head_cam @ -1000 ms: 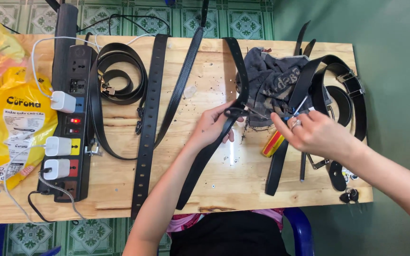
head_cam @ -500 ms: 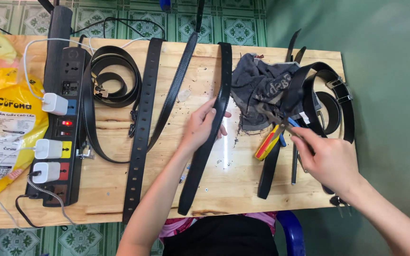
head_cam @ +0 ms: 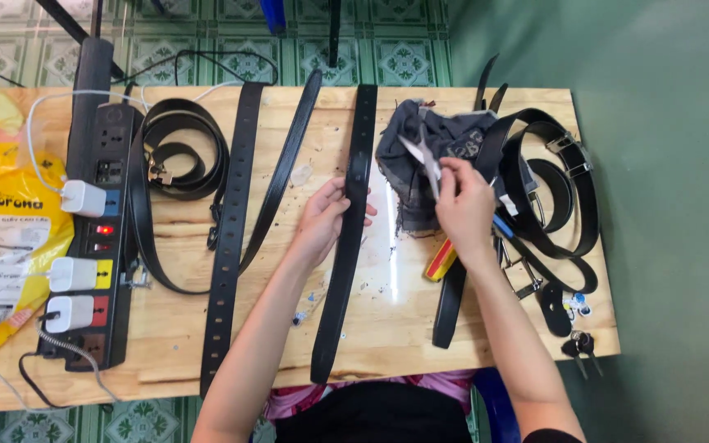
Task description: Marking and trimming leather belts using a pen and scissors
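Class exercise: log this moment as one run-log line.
left hand: rests on black belt | right hand: holds scissors over grey cloth | surface: wooden table

The left hand [head_cam: 322,220] rests on a black belt [head_cam: 346,238] while the right hand [head_cam: 465,209] holds scissors [head_cam: 422,156] over dark cloth [head_cam: 420,184].
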